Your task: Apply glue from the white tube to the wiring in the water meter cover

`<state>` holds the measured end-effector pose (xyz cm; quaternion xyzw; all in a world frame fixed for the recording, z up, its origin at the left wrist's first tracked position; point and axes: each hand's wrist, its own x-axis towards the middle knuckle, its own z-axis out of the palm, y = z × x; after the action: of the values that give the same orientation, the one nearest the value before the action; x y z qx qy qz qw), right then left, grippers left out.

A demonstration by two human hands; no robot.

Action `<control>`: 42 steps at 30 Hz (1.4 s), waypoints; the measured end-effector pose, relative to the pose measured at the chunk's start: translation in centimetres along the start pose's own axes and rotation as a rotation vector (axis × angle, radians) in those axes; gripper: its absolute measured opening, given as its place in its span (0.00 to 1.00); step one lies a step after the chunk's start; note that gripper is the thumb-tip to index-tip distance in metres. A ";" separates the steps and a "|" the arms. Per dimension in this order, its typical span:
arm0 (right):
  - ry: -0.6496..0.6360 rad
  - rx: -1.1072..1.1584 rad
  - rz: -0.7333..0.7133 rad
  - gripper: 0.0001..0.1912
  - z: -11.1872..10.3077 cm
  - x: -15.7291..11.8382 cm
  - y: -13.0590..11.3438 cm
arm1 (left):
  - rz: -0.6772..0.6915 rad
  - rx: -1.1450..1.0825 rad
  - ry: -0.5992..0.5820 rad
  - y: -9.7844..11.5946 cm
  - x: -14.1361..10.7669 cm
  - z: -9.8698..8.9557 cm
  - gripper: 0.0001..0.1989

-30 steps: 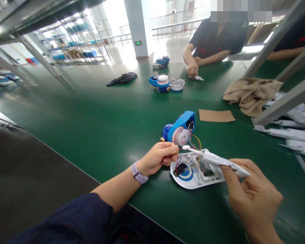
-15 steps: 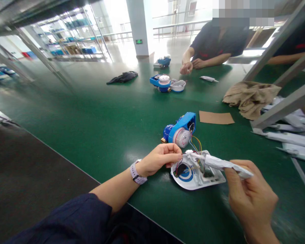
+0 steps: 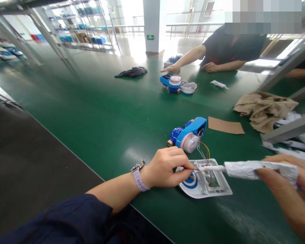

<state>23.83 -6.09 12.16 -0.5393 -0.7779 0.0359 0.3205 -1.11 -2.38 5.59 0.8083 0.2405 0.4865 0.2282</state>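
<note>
**Creased white squeeze tube [image 3: 240, 168] and thin wire [image 3: 196, 169] above an open cover [image 3: 201, 194]**

My left hand [image 3: 169, 167] is pinching the thin wire, thumb and forefinger together on it. My right hand [image 3: 292, 183] is clamping the squeeze tube, thumb and fingers closed on its wrinkled, flattened body. Its smooth, slim nozzle [image 3: 216, 168] is pointing left toward the wire's end; it seems to be touching there, but that spot is too small for me to be sure. Below, the rounded white plastic cover is lying hollow side up, showing moulded ribs and a blue ring [image 3: 190, 181]. Coloured leads [image 3: 205, 147] are curving to the glossy blue water meter [image 3: 178, 135], which is resting just beyond, clear dome facing me. Smooth green tabletop [image 3: 91, 112] is stretching open leftward, its straight near edge slanting beneath my left arm. Rightward, a crumpled beige cloth [image 3: 265, 106] and a metal post [image 3: 289, 127] are narrowing the room.
</note>
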 end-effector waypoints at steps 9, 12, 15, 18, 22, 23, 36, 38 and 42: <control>-0.082 -0.068 -0.106 0.09 -0.1 0.4 -0.8 | 0.145 0.197 -0.006 0.1 0.2 -0.6 0.06; -0.076 -0.114 -0.146 0.08 -0.1 0.4 -0.8 | 0.151 0.214 -0.029 0.1 0.2 -0.6 0.06; -0.072 -0.087 -0.195 0.07 0.1 0.5 -0.9 | 0.167 0.225 -0.041 0.1 0.2 -0.6 0.06; -0.080 -0.087 -0.157 0.09 0.0 0.4 -0.9 | 0.187 0.221 -0.040 0.2 0.3 -0.6 0.05; -0.083 -0.066 -0.104 0.11 -0.1 -0.1 -0.3 | 0.199 0.247 -0.057 0.4 0.3 -0.7 0.05; -0.090 -0.060 -0.099 0.11 -0.1 -0.1 -0.1 | 0.202 0.258 -0.069 0.4 0.3 -0.7 0.05; -0.149 0.029 0.003 0.17 0.1 1.2 1.0 | 0.322 0.291 -0.098 0.4 0.4 -0.9 0.06; -0.164 0.052 0.042 0.17 0.2 1.2 1.3 | 0.332 0.292 -0.084 0.4 0.5 -0.9 0.06; -0.260 0.132 0.072 0.19 0.5 1.4 1.8 | 0.341 0.289 -0.075 0.5 0.5 -0.9 0.06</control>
<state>24.73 -3.97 11.75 -0.5353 -0.7890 0.1679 0.2504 -1.62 -2.31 6.59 0.8791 0.1590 0.4480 0.0334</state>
